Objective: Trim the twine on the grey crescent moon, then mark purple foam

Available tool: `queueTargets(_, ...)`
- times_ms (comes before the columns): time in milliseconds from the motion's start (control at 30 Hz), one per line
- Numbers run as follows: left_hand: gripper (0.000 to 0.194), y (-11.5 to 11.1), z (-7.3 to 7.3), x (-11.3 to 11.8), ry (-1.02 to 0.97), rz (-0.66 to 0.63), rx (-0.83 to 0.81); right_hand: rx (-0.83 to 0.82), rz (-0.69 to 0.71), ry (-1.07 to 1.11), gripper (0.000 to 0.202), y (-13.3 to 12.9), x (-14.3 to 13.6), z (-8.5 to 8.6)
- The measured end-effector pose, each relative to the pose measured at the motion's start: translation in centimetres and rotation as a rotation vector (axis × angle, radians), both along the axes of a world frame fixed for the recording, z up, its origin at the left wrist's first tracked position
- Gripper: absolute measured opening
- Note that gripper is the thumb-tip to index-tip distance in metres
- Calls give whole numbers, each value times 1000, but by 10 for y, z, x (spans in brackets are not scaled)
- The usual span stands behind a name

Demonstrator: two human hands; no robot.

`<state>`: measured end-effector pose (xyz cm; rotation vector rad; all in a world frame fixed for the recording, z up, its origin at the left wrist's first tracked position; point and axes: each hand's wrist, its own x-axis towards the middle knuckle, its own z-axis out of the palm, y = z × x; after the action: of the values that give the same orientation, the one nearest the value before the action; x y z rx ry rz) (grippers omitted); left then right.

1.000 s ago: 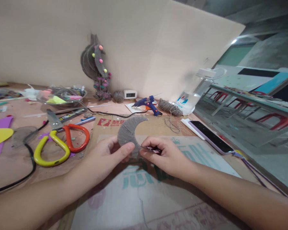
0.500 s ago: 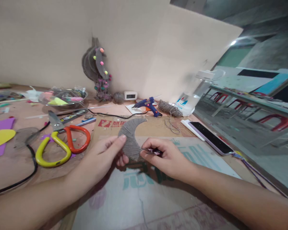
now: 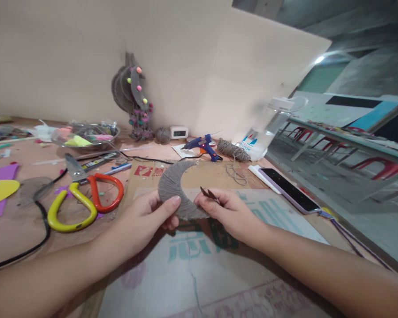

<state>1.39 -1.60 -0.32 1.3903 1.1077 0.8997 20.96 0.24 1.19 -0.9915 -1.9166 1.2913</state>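
Between the thumb and fingers of my left hand (image 3: 159, 212) is a crescent moon (image 3: 172, 181) wrapped in grey yarn, its curved outer edge to the left. My right hand (image 3: 232, 210) is closed at the crescent's lower right end. Two dark, pointed blade tips of small thread snips (image 3: 208, 193) stick out above the right fingers; the rest is hidden in the hand. Both hands are above a cardboard sheet (image 3: 146, 265) with a pale printed surface.
Large scissors (image 3: 73, 216) with yellow and orange handles lie left, near a black cord (image 3: 46, 229). Behind are a blue glue gun (image 3: 204, 145), a yarn skein (image 3: 234, 150), a tray (image 3: 86, 145) of scraps and a decorated hanging (image 3: 132, 95). A phone (image 3: 288, 190) rests at right.
The crescent has shifted slightly left and tilted, its lower end swinging toward my right hand. The snips have turned, so their tips now point up and left above the fingers.
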Motion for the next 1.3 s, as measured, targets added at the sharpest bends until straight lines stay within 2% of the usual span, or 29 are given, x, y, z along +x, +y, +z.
queueTargets(100, 31, -1, -1, -2, 49, -17, 36, -57, -31, 1, 19, 1, -1, -1)
queueTargets(200, 32, -3, -2, -3, 148, -93, 68, -68, -42, -38, 12, 1, -4, -2)
queueTargets(300, 25, -3, -3, -3, 186, -178, 66, 10, -27, -44, 11, 0, -6, -2)
queueTargets(400, 15, -3, -2, -1, 143, -207, 67, 95, -22, -48, 16, -2, -7, -1)
queueTargets(633, 27, -2, 4, -2, 81, -117, 53, 9, -7, -61, 24, -4, -6, 0)
queueTargets(867, 27, -4, 0, -1, 53, -201, 33, -287, -52, 23, 20, -3, -8, -2)
queueTargets(1000, 26, -5, 3, -1, 18, -198, 7, -315, -3, 70, 20, -2, -6, 0)
queueTargets(1133, 26, -5, 6, -1, 17, -160, 10, -270, 40, 122, 21, -1, -3, 1)
queueTargets(1300, 24, -5, 6, -1, 21, -119, 10, -242, 37, 172, 22, 0, -3, 0)
